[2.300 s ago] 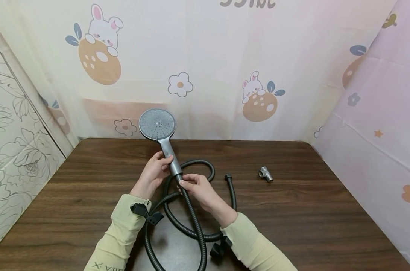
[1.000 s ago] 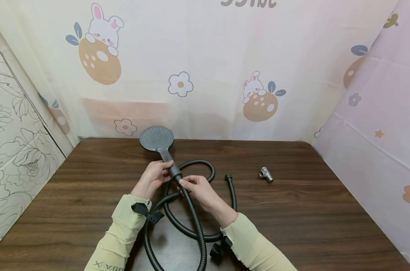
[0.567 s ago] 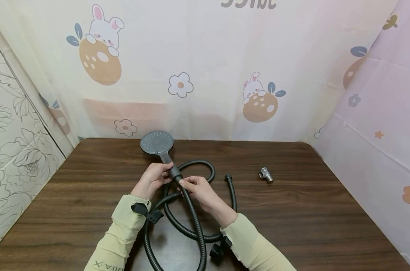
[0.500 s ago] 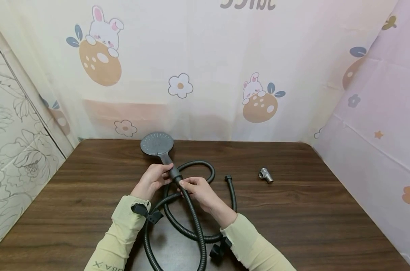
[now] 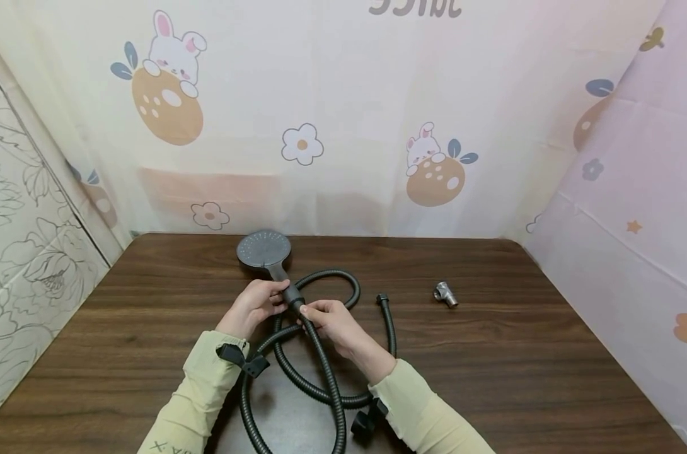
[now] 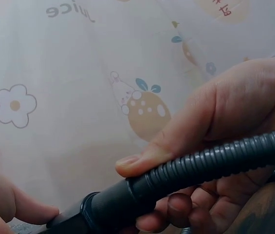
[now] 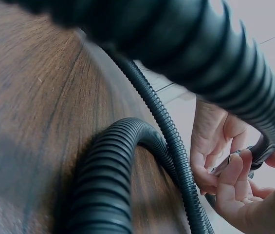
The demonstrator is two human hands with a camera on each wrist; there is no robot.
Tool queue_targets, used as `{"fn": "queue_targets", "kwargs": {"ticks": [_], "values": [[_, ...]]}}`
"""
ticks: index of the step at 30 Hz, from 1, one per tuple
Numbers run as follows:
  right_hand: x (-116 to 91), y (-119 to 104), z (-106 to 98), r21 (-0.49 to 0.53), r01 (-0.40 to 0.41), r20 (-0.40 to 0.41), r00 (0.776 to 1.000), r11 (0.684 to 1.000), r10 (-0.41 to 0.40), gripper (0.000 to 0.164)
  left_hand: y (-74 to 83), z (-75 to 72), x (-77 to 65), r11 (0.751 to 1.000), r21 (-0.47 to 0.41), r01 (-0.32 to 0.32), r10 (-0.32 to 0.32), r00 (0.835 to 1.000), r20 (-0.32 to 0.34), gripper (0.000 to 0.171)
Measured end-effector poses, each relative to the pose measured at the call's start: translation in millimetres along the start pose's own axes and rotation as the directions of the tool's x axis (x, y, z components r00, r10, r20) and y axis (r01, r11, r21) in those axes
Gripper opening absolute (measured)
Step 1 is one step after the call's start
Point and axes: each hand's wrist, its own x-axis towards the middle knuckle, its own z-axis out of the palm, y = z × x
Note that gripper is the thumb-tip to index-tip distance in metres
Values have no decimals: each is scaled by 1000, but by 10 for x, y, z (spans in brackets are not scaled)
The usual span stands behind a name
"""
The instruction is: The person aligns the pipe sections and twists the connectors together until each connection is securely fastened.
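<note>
A grey hand shower head (image 5: 264, 250) is held over the back of the table, its round spray face turned upward. My left hand (image 5: 254, 308) grips its handle (image 5: 292, 293), thumb on top. Just below, my right hand (image 5: 336, 328) pinches the connector (image 6: 122, 197) at the end of a black ribbed hose (image 5: 328, 366), where it meets the handle. In the left wrist view the right thumb presses on the connector from above and curled fingers lie beneath. The right wrist view has the hose looping close to the camera, with both hands (image 7: 234, 190) beyond it.
The hose lies in loops across the wooden table (image 5: 525, 353); its free end with a black nut (image 5: 382, 298) points to the back. A small chrome fitting (image 5: 445, 294) lies to the right. A printed curtain (image 5: 355, 126) hangs behind the table's back edge.
The shower head has tilted down from a raised position, its face turning from the camera towards the ceiling. Both hands keep their hold, with the left hand sinking slightly.
</note>
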Motion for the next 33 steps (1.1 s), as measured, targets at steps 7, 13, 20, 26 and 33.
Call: {"fn": "queue_targets", "kwargs": {"ticks": [7,13,20,26,33], "values": [[10,0,1,2,-3,-7,1000,1000,3,32,16,-21,1,999,40,-3,2,1000,13,46],[2,-12,7,0,-1,-13,1000,1000,1,33,18,-17,8,999,46,4,-4,1000,12,46],[20,-6,6,-14,-9,-21,1000,1000,8,35,11,-23,14,999,43,7,-7,1000,13,49],[36,16,8,-12,-10,-18,1000,1000,10,37,0,-37,17,999,53,4,-5,1000,7,48],[11,24,20,4,7,12,1000,1000,-7,44,-10,-67,15,991,132,-2,-2,999,33,46]]}}
